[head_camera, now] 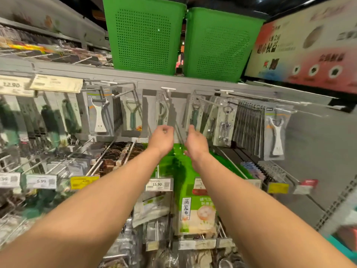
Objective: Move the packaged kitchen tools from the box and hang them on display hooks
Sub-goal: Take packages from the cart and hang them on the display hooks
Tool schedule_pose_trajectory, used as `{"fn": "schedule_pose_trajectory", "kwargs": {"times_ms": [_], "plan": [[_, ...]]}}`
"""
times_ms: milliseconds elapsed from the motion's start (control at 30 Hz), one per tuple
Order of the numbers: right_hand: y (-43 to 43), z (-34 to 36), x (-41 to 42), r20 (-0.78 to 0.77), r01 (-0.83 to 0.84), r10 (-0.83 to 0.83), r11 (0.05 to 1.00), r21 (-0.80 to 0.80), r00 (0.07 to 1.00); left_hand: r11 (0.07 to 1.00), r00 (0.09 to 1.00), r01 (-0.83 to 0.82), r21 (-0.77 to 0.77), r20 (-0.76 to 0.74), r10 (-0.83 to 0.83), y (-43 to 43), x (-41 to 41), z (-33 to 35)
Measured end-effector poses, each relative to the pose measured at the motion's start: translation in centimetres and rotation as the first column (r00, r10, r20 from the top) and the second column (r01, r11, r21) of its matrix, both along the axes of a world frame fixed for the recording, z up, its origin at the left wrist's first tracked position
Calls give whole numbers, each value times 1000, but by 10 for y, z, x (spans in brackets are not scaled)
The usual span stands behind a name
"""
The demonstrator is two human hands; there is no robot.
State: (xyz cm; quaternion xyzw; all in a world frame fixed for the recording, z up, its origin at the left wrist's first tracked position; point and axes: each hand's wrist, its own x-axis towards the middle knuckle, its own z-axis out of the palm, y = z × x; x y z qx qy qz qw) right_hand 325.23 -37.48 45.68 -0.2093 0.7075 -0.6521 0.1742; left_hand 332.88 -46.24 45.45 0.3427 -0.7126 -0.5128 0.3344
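Fingers of the left hand (161, 137) curl in with the thumb against them, pinching what looks like the lower edge of the stepped row of grey-carded tool packs (172, 113). The right hand (196, 143) lays nearly straight fingers (191, 129) against the row's other side, thumb spread away, though blur hides the exact contact. In the head view this row hangs at 12 o'clock on a thin metal display hook with a white T-shaped tip (168, 89). The two-handed hold probably steadies the pack bottoms so the card holes ride along the wire. Neighbouring packs hang face-out to show the tool: a white Y-shaped peeler pack (97, 115) at 10 o'clock, its card reading "HOME", and a chrome winged corkscrew pack (225, 122) at 2 o'clock. Tags sit at the hook ends for reading: a white price tag (157, 184) just below centre says "15.90", a second white tag (41, 181) at 8 o'clock "6.90", and a pale tag (11, 85) at 10 o'clock "12.90". A green pouch (195, 207) at 6 o'clock bears 蒸笼布. Two green perforated plastic baskets (144, 35) stand on top at 12 o'clock. The printed banner (309, 45) at 1 o'clock is too blurred to read. No box is identifiable, though a teal edge (342, 246) at 4 o'clock may be it.
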Motion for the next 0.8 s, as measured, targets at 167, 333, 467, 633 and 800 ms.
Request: {"fn": "schedule_pose_trajectory", "kwargs": {"times_ms": [167, 333, 467, 633, 800], "plan": [[70, -14, -27, -26, 156, -155, 987, 34, 988, 989, 989, 150, 10, 16, -150, 63, -38, -9], [167, -38, -64, -74, 340, -334, 936, 96, 940, 948, 946, 318, 4, 59, -317, 142, -99, -33], [258, -68, -92, -56, 492, -489, 859, 141, 871, 887, 881, 461, 15, 115, -459, 228, -144, -56], [387, -139, -126, 69, 651, -672, 734, 193, 737, 752, 723, 652, 98, 221, -655, 347, -193, -107], [510, -223, -149, 178, 715, -770, 636, 289, 613, 593, 532, 781, 196, 287, -797, 472, -225, -170]]}}
